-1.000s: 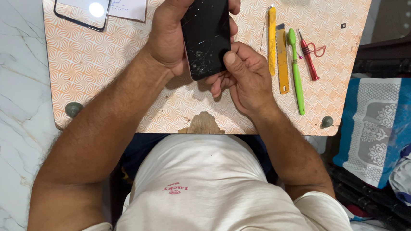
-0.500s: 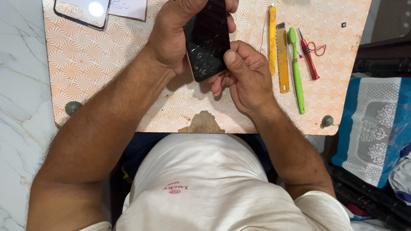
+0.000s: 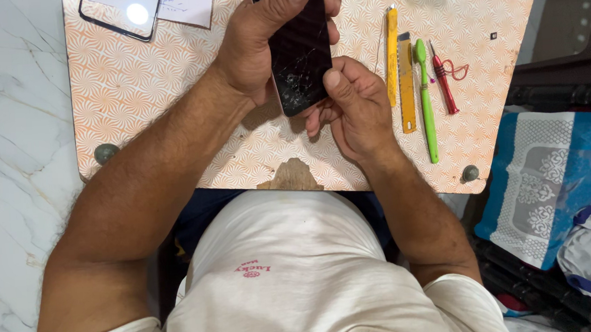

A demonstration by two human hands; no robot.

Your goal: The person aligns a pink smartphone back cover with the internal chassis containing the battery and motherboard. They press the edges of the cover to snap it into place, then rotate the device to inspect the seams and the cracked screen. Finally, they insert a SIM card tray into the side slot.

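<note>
Cracked glass is still on the phone (image 3: 299, 44); your left hand (image 3: 259, 44) grips it, right hand (image 3: 354, 110) pinches its lower corner, tools (image 3: 417, 74) untouched just right.

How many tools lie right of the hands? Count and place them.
4, side by side on the table, left to right: yellow knife, yellow strip, green tool, red screwdriver. The hands could hide more.

phone repair bench, cracked phone (image 3: 299, 55), tools (image 3: 426, 94)
</note>
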